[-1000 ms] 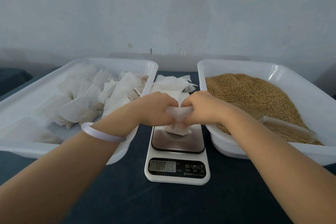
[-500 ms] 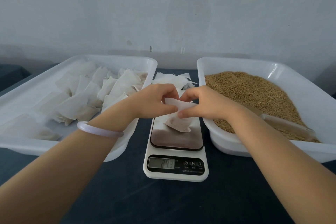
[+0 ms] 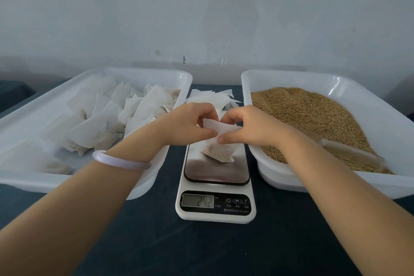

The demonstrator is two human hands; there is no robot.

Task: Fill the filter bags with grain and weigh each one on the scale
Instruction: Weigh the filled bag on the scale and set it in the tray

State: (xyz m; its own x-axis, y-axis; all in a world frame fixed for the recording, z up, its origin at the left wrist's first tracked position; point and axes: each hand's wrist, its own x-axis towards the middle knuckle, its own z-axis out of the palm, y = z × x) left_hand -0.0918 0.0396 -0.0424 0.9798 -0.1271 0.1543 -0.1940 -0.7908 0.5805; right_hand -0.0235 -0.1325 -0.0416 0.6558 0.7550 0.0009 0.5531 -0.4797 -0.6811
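A white filter bag, partly filled with grain, rests on the steel plate of the white kitchen scale, whose display shows digits. My left hand and my right hand meet above the plate, and both pinch the bag's open top edge between fingers and thumb. A white tray on the right holds brown grain with a scoop lying in it. On the left, a second white tray holds several filled bags.
A loose stack of empty filter bags lies on the dark table behind the scale, between the two trays. A pale wall rises just past the trays. A bracelet circles my left wrist.
My hands have lifted and loosened from a tight bunch on the bag to a pinch on its top edge. The scale reading fell from a high number to a low one.
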